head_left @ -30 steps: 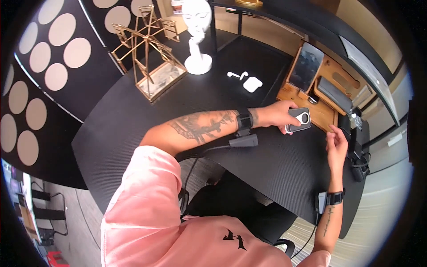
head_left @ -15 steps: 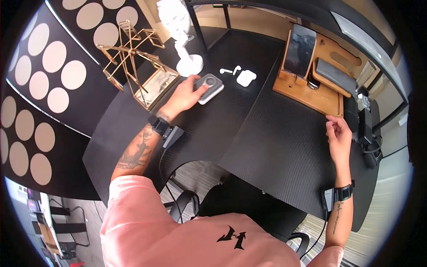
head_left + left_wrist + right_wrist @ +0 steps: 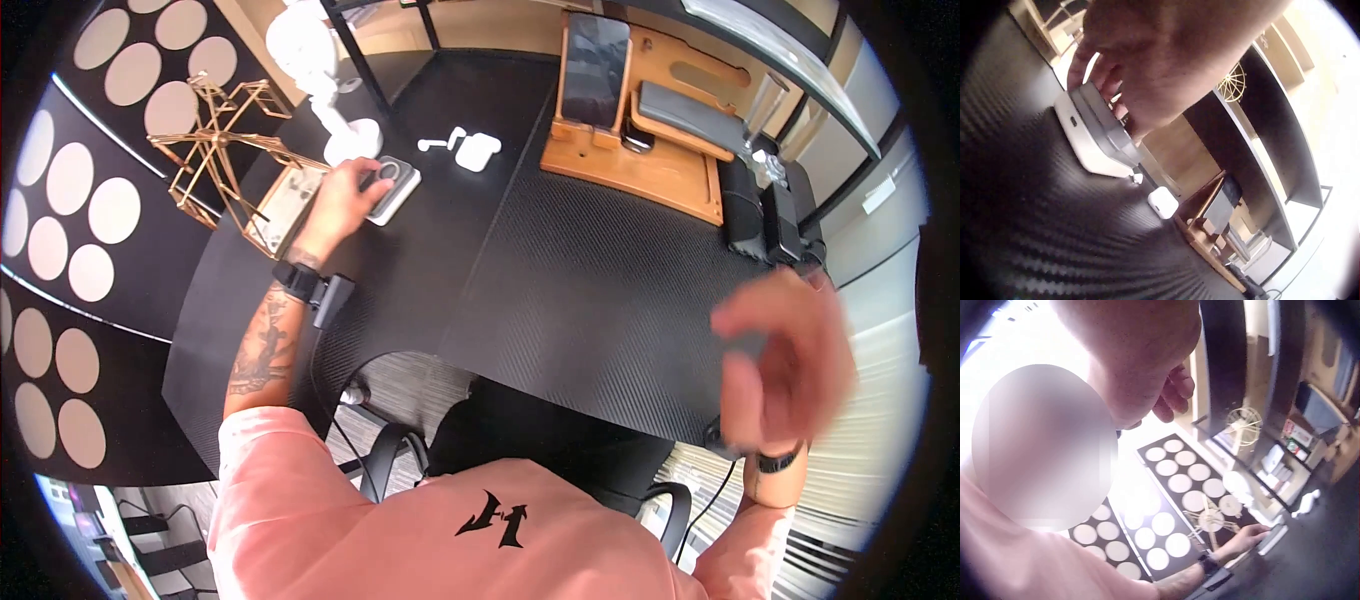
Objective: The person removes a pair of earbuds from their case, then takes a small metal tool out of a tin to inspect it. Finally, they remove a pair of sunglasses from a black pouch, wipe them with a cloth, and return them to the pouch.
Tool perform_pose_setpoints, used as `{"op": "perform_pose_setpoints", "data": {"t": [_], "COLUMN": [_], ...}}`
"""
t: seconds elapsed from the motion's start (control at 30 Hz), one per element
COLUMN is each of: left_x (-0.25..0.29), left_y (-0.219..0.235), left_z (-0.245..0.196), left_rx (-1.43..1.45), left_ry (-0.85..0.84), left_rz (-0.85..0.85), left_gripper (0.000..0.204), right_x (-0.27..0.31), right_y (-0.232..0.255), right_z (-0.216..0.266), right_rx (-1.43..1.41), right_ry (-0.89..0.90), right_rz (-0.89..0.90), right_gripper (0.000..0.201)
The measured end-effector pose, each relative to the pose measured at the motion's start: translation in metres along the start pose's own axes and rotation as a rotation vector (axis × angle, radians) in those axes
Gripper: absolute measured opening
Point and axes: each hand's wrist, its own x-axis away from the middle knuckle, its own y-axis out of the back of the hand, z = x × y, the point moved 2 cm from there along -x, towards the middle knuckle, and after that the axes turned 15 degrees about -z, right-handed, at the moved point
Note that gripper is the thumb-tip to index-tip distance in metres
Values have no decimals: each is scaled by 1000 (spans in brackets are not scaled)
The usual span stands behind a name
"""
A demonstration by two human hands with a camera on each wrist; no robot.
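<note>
Black desk (image 3: 580, 280): grey-white device (image 3: 404, 188) gripped under left fingers (image 3: 361, 165); right fingers (image 3: 745, 312) loosely curled.

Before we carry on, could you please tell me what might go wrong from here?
The left hand grips the grey-and-white block close beside the white figurine, so a careless sweep might topple it. Two loose earbuds lie nearby, outside the white case, and could be knocked away.

Matt ribbed blk desk (image 3: 590, 300); smooth brown wood stand (image 3: 640, 172); glossy phone (image 3: 597, 72).
</note>
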Motion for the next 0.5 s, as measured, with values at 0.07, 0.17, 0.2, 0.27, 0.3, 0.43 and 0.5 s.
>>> {"op": "perform_pose_setpoints", "data": {"t": [0.07, 0.17, 0.2, 0.27, 0.3, 0.43, 0.5], "left_x": [-4, -11, -13, -8, -9, -15, -20], "left_y": [-2, -7, -6, -10, -14, 1, 4], "left_z": [5, 8, 5, 7, 14, -3, -7], "left_rx": [29, 182, 115, 61, 52, 99, 266], "left_ry": [46, 90, 76, 75, -111, -62, 27], "left_rz": [17, 43, 104, 104, -47, -179, -167], "left_gripper": [33, 26, 25, 25, 25, 24, 16], "right_x": [-13, -6, -1, 1, 4, 48, 40], "right_y": [14, 29, 28, 36, 37, 70, 62], "right_z": [24, 31, 40, 13, 13, 34, 35], "right_rx": [-174, -108, -110, -113, -111, -83, -58], "right_ry": [-51, 164, 151, 123, 108, 49, 29], "right_rz": [-3, 9, 6, -2, -8, -38, -47], "right_gripper": [44, 39, 39, 39, 39, 38, 38]}}
